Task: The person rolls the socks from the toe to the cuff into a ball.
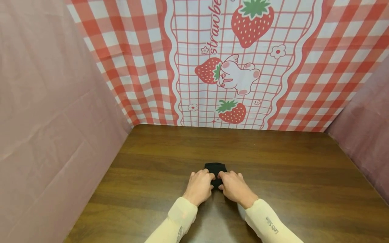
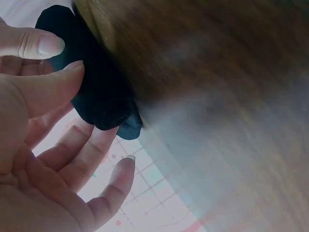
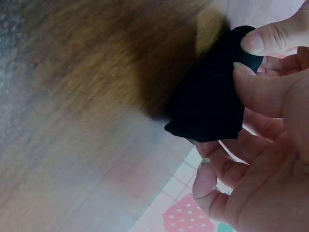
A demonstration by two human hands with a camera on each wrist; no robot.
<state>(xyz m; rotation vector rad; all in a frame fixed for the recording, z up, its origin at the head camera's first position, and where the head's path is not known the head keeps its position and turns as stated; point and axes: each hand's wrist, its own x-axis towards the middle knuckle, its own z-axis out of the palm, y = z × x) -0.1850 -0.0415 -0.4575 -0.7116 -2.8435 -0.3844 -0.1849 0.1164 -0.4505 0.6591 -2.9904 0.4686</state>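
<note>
A small bundle of black folded cloth (image 1: 216, 166) lies near the middle of the wooden table, between both hands. Its rolled lower end shows a finely ribbed strip in the left wrist view; what kind of garment it is cannot be told. My left hand (image 1: 199, 185) grips the left side, thumb (image 2: 67, 87) on the near face and fingers behind. From the right, my right hand (image 1: 236, 188) holds the other side in the same way, its thumb (image 3: 263, 92) pressing the cloth. Both little fingers stand away from the fabric. The cloth's far face is mostly hidden.
The brown wooden table (image 1: 146, 168) extends around the hands. Behind it hangs a red-and-white checked curtain (image 1: 146, 84) with strawberry prints. Plain pink drapes (image 1: 60, 101) border the left side and the right side.
</note>
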